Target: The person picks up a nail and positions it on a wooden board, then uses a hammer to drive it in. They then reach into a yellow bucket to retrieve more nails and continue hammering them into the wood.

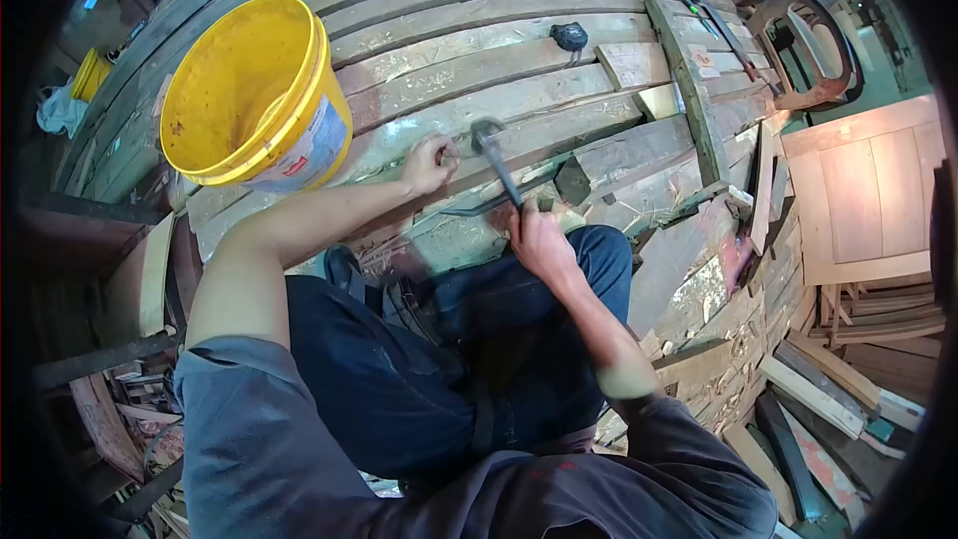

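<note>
My right hand (542, 242) is wrapped round the handle of a hammer (501, 168), whose blurred head points up and left over the wooden slats (469, 90). To the left of the hammer head, my left hand (430, 165) has its fingers drawn together low over the slats; what they hold, if anything, is too small to make out. A dark metal bar (479, 210) lies between my hands and my knees, partly behind the hammer handle. Just right of the hammer sits a dark block end (572, 182).
A yellow bucket (249, 90) stands left of my left hand. A small black bundle (569, 37) and a long wooden beam (689, 90) lie beyond my right hand. A wooden panel (868, 190) is at the right, with scrap wood (813, 394) below it.
</note>
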A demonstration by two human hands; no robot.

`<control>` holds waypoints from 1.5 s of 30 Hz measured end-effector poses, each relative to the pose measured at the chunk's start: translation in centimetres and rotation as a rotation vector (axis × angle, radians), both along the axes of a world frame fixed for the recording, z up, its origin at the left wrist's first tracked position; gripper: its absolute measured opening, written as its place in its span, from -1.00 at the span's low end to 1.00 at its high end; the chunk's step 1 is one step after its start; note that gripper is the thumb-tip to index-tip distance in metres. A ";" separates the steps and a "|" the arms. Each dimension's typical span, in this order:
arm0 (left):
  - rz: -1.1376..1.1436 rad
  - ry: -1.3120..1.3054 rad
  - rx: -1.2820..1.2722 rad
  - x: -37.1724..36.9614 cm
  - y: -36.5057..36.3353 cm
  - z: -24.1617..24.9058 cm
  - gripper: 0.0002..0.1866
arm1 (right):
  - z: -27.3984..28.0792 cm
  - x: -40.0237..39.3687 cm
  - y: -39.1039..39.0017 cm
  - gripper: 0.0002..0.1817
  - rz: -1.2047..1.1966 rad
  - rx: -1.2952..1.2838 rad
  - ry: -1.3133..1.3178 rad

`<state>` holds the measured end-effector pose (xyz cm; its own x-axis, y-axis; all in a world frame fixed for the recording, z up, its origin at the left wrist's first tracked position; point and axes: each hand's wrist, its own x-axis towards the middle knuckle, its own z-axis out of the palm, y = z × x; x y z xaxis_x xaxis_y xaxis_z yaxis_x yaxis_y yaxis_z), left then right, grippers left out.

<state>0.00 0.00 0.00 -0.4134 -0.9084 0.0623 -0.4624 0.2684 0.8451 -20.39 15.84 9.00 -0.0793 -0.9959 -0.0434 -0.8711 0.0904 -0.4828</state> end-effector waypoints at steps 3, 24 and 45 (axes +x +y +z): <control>-0.003 0.001 -0.032 -0.1 -1.0 0.0 -0.90 | -0.4 -0.4 -0.7 -0.65 0.044 -0.118 0.051; -0.048 0.019 -0.082 0.4 0.0 0.8 -0.89 | -2.5 -0.7 0.7 -0.63 0.025 -0.060 0.052; 0.000 0.091 -0.159 0.3 0.1 -0.2 -0.91 | 0.6 1.3 0.5 -0.67 -0.028 0.005 -0.077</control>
